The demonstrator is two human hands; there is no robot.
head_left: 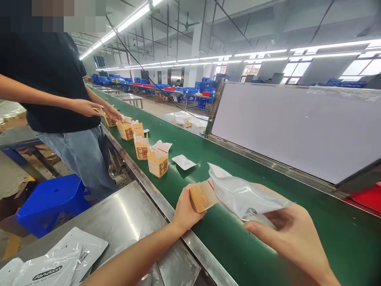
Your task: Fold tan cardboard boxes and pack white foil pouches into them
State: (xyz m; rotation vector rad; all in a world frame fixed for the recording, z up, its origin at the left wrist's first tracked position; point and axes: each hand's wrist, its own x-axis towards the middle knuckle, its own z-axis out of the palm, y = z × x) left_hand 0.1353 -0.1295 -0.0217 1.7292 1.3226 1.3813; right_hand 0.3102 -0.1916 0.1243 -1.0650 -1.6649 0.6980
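My left hand [185,209] is wrapped round a small orange carton [203,197], tipped on its side above the green conveyor belt [235,254]. In my right hand [293,232] is a shiny white pouch [248,194], pinched between thumb and fingers. The pouch's narrow end meets the carton's open end; how far it reaches inside is hidden. Farther up the belt several open orange cartons stand upright, the nearest [158,162] with a white pouch sticking out of its top. A flat white pouch [183,162] lies on the belt beside it.
White pouches [59,258] lie on the steel table [119,210] at lower left. A person in a dark shirt [56,79] stands at the belt's left, one hand at a far carton. A blue stool [55,202] is below. A white panel [285,127] borders the belt's far side.
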